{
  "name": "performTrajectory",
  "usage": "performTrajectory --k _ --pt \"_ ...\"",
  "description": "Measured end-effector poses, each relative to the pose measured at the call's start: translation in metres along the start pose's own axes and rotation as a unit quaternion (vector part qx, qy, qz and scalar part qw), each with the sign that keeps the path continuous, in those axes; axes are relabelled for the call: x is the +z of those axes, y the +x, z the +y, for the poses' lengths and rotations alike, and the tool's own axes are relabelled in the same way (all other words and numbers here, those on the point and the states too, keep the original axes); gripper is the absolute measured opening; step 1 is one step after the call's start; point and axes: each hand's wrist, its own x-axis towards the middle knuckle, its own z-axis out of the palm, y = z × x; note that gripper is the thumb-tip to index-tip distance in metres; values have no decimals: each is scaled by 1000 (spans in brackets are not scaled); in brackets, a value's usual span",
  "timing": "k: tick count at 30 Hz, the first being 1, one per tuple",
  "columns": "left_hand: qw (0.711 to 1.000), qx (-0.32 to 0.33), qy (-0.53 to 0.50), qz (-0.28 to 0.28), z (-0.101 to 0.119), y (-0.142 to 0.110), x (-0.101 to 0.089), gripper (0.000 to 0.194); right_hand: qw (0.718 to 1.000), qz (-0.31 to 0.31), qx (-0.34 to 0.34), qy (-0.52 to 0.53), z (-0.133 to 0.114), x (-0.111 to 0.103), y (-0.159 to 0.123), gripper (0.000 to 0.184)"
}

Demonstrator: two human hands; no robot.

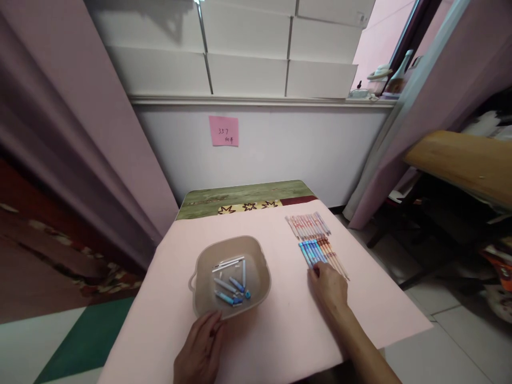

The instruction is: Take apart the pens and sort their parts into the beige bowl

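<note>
On the pink-covered table, a beige plastic basin holds loose pen parts: blue barrel pieces, thin white refills and small caps. My left hand is at the basin's near rim, its fingertips touching the edge and its fingers loosely bent. To the right, several blue pens lie side by side. My right hand has its thumb and fingers closed at the near end of these pens, hiding their tips. Brown-topped pens lie right beside them, and a row of pale pens lies behind.
The table's far end shows a green wood-patterned top. A white wall with a pink note stands behind it. Purple curtains hang on both sides. At the right is a wooden table over a tiled floor.
</note>
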Motion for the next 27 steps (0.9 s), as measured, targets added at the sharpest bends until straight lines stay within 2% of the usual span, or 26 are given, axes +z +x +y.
performTrajectory --k 6,11,15,18,22,24,27 --pt "999 26 30 12 -1 2 0 24 1000 16 -13 -24 -1 2 4 26" --pt "1000 -11 23 -6 4 3 -1 24 999 -15 -7 -45 1 -2 6 30" --pt "999 -40 2 -14 6 9 -1 23 999 1 -44 18 -10 -12 4 31" --pt "999 -38 2 -36 5 16 -4 23 988 18 -113 104 -35 -22 2 31" --pt "997 -39 -9 -64 6 23 -17 29 954 16 -234 187 -80 -35 -2 27" --pt "997 -63 -12 -46 7 26 -27 28 940 -19 -289 182 -106 -38 -3 23" --pt "993 -119 -14 -5 9 35 -44 21 929 -104 -343 97 -143 -34 -1 20"
